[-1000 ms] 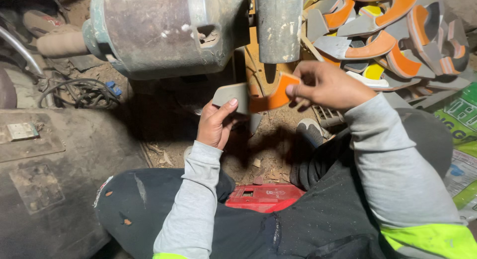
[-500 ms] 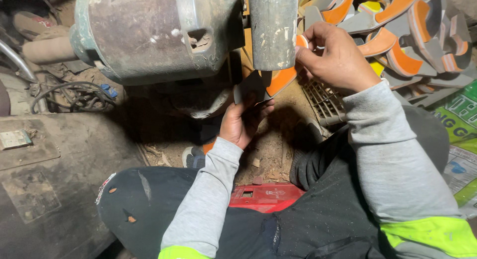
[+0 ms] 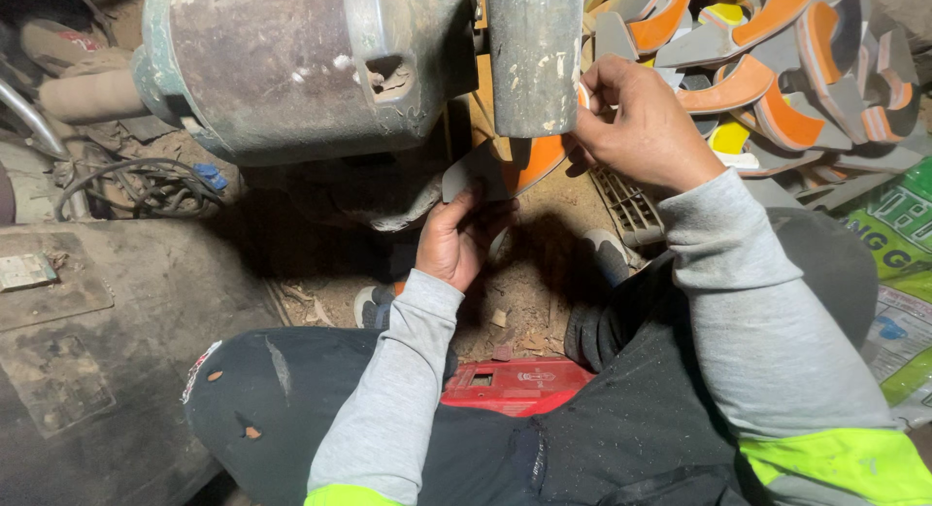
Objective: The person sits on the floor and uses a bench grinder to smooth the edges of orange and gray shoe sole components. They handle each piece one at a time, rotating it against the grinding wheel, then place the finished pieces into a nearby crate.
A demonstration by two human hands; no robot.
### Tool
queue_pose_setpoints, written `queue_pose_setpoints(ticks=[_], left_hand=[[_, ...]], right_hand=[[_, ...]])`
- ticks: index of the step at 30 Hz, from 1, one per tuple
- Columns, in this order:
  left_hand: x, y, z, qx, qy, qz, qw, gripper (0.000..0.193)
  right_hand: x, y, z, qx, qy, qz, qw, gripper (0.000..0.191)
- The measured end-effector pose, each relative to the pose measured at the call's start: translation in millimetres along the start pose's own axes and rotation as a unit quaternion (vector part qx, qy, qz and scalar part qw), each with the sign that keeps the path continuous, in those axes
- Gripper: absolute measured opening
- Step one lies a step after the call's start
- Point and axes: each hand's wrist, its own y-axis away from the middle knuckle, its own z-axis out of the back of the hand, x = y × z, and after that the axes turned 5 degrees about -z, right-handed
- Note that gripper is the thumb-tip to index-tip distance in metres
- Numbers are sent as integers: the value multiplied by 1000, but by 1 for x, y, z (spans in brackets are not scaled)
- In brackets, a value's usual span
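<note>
Under the grey grinding wheel [image 3: 535, 54], you are holding a curved grey-and-orange piece [image 3: 505, 166] against the wheel's lower edge. Your left hand [image 3: 456, 239] is gripping its grey end from below, fingers closed on it. Your right hand [image 3: 641, 127] is pinching its orange end beside the wheel. Behind your right hand, a pile of similar curved pieces [image 3: 777, 69] is lying. Left of the wheel, the motor housing [image 3: 301, 64] is sitting.
</note>
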Motion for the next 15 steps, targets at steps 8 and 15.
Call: queue_pose_setpoints(ticks=[8,15], left_hand=[[-8,6,5,-3,2,-22,1000,31],[-19,15,9,10,-17,-26,999,30]], right_hand=[[-3,8,-13,-4,8,29,1000,25],[-1,18,-23,2,-3,-1,1000,30]])
